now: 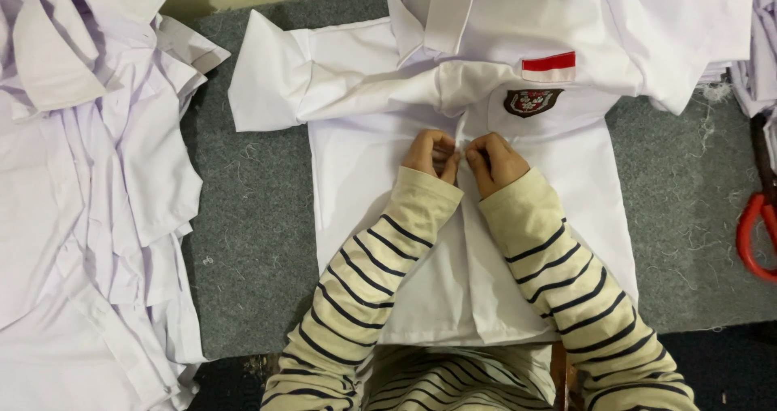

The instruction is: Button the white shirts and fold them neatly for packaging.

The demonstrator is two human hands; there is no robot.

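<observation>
A white shirt (364, 176) lies flat on the grey carpeted table, front up, with a red-and-white patch (549, 65) and a dark round badge (531, 101) on its chest pocket. My left hand (430, 153) and my right hand (494, 161) sit side by side at the shirt's front opening, fingers curled and pinching the two edges of the placket together. Cream sleeves with dark stripes cover both of my arms. The fingertips are tucked under, so what lies between them is hidden.
A tall pile of crumpled white shirts (89, 192) fills the left side. More white garments (615, 14) overlap the shirt's top at the back right. Red-handled scissors (757, 225) lie at the right edge. Loose threads dot the grey table surface (251, 217).
</observation>
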